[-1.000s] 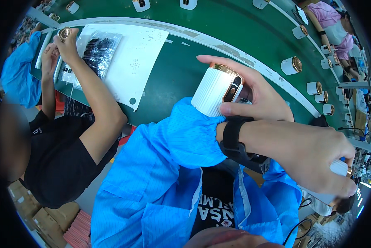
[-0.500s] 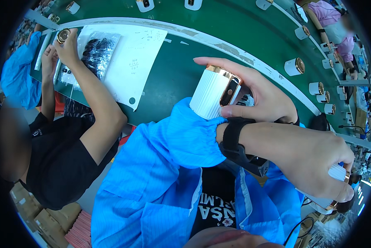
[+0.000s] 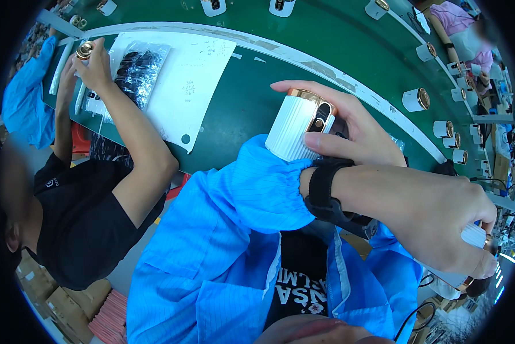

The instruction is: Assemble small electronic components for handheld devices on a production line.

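Note:
My right hand (image 3: 361, 129) is closed around a white ribbed cylinder-shaped device (image 3: 292, 129) with a gold rim and a dark oval panel on its side. Its thumb presses beside the panel, and the index finger stretches over the gold rim. My left arm, with a black strap on its wrist, crosses in front of my right forearm. At the far right my left hand (image 3: 447, 229) grips a similar white ribbed device (image 3: 473, 235) with gold trim, mostly hidden behind the fingers.
A co-worker in a black shirt (image 3: 91, 212) at the left holds a gold-topped device (image 3: 85, 50). A white paper sheet (image 3: 206, 74) and a plastic bag of black parts (image 3: 137, 71) lie on the green table. Several white-and-gold devices (image 3: 415, 100) stand on the green belt (image 3: 338, 34) beyond a pale rail.
The devices on the belt have shifted to the right. In my right hand the device has turned slightly and the thumb has moved up its side. My left hand has moved slightly right.

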`<state>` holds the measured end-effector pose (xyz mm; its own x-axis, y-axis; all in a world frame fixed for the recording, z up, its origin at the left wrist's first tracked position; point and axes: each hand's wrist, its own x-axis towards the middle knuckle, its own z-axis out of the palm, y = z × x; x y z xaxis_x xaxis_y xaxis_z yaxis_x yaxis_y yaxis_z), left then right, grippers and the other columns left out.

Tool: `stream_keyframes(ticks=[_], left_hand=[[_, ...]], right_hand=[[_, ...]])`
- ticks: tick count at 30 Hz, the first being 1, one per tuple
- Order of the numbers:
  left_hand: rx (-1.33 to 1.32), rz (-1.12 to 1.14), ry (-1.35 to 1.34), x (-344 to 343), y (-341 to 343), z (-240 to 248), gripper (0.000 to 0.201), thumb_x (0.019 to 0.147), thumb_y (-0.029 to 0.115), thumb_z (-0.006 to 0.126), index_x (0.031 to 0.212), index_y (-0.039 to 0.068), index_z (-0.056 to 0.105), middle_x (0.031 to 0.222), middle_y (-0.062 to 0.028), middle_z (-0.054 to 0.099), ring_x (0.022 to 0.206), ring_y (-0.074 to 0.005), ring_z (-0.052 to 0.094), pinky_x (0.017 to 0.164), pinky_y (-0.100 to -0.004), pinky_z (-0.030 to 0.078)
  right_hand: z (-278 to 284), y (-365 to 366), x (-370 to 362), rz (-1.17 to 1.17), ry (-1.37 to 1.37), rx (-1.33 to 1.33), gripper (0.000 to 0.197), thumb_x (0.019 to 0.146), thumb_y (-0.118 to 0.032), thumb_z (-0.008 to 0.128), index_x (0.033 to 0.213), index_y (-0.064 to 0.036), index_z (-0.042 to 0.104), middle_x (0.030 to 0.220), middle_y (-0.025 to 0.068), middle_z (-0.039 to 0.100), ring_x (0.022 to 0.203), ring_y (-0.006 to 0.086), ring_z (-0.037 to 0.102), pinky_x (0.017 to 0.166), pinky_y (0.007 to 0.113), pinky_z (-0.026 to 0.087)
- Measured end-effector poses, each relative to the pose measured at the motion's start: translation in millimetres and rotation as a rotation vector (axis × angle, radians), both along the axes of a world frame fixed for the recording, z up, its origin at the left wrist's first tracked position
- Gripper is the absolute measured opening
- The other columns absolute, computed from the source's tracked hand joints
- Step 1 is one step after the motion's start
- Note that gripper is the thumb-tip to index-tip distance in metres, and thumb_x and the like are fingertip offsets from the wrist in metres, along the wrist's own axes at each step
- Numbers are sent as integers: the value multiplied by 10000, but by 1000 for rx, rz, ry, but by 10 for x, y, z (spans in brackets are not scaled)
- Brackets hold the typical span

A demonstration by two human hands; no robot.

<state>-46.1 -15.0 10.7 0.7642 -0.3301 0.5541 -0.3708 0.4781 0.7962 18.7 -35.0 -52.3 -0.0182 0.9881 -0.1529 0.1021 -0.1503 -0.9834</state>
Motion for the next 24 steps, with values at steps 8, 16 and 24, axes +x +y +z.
stream_keyframes(ticks=[8, 16, 24], left_hand=[[52, -27, 34, -4, 16, 1, 576, 936, 505, 668, 1076, -54, 689, 840, -157, 747, 736, -281, 713, 649, -389, 573], [80, -43, 16, 79, 15, -20, 616, 942, 549, 659, 1074, -51, 688, 822, -152, 732, 744, -275, 705, 652, -389, 564], [-98, 123, -23, 242, 53, -126, 729, 978, 670, 595, 1029, -52, 686, 823, -132, 679, 735, -209, 637, 613, -367, 490]], right_hand=[[62, -2, -15, 15, 9, 14, 691, 908, -301, 751, 1520, -69, 528, 1351, 67, 617, 1211, 144, 578, 1049, 303, 434], [89, 20, -13, -44, 11, -11, 665, 905, -273, 770, 1501, -86, 542, 1323, 55, 620, 1193, 143, 577, 1026, 300, 448], [-211, 300, 1284, -348, -1089, 293, 667, 943, -127, 749, 1547, -118, 467, 1233, 147, 619, 1147, 282, 615, 1041, 381, 476]])
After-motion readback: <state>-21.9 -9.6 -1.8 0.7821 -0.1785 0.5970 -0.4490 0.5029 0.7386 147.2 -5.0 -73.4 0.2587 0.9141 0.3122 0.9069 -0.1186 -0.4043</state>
